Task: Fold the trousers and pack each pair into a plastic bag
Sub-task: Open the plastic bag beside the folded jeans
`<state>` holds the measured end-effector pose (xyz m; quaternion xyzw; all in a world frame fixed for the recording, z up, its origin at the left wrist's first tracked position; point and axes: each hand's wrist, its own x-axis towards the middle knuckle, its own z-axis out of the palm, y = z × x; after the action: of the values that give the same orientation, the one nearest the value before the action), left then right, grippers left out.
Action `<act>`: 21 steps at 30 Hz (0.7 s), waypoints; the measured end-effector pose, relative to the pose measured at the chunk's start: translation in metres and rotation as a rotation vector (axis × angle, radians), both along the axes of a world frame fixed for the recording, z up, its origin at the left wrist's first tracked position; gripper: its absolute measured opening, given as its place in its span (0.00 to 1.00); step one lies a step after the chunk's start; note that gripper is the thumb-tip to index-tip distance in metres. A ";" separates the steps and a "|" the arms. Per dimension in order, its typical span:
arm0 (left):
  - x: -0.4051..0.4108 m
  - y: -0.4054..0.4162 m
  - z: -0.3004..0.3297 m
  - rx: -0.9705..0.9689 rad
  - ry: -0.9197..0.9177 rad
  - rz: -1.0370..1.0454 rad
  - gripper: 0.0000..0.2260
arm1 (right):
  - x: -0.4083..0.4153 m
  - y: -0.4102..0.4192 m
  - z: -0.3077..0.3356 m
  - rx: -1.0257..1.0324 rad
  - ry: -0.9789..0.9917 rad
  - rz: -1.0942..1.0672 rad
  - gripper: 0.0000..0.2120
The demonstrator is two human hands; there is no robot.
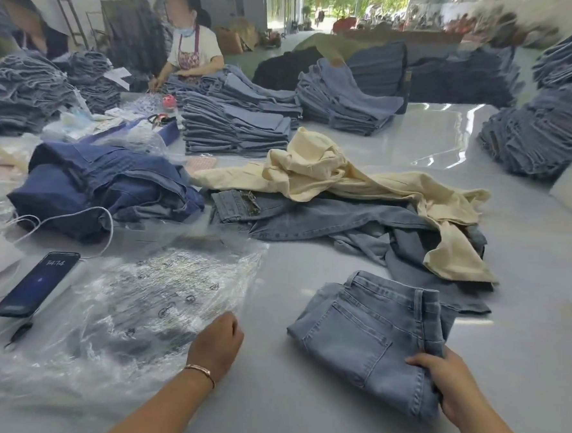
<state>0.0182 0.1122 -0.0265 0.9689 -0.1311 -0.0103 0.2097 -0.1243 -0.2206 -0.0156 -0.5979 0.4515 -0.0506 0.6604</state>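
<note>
A folded pair of light blue jeans lies on the white table at the front right, back pocket up. My right hand grips its near right edge, thumb on top. My left hand has its fingers curled at the right edge of a heap of clear plastic bags at the front left; whether it pinches a bag cannot be told. Behind the folded pair lie unfolded blue jeans with cream trousers draped over them.
A phone on a white cable lies left of the bags. Dark blue trousers are heaped behind them. Stacks of folded jeans stand at the back and at the right edge. Two people sit at the far left.
</note>
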 end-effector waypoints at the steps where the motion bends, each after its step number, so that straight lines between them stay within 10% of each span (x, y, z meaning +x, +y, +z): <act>1: 0.005 -0.011 0.001 -0.117 0.020 0.043 0.08 | -0.005 -0.003 0.001 -0.056 0.032 0.020 0.11; 5: 0.008 -0.074 0.021 -0.409 0.087 -0.049 0.07 | -0.015 -0.009 0.014 -0.868 0.401 0.146 0.30; 7: 0.002 -0.105 0.030 -0.497 0.144 -0.105 0.07 | -0.010 0.003 0.026 -1.129 0.172 0.088 0.25; 12: -0.013 -0.150 0.042 -0.723 0.408 -0.188 0.07 | 0.025 0.064 0.041 -0.227 -0.048 0.598 0.08; 16: -0.027 -0.143 0.039 -0.755 0.539 -0.201 0.06 | 0.040 0.075 0.035 -0.123 -0.070 0.567 0.12; 21: -0.054 -0.103 0.021 -0.239 0.039 -0.365 0.17 | 0.050 0.067 0.034 0.109 -0.109 0.297 0.09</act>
<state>-0.0356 0.0092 -0.0052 0.8970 -0.3004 -0.0510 0.3203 -0.0740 -0.1534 0.0185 -0.6177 0.3240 0.0398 0.7155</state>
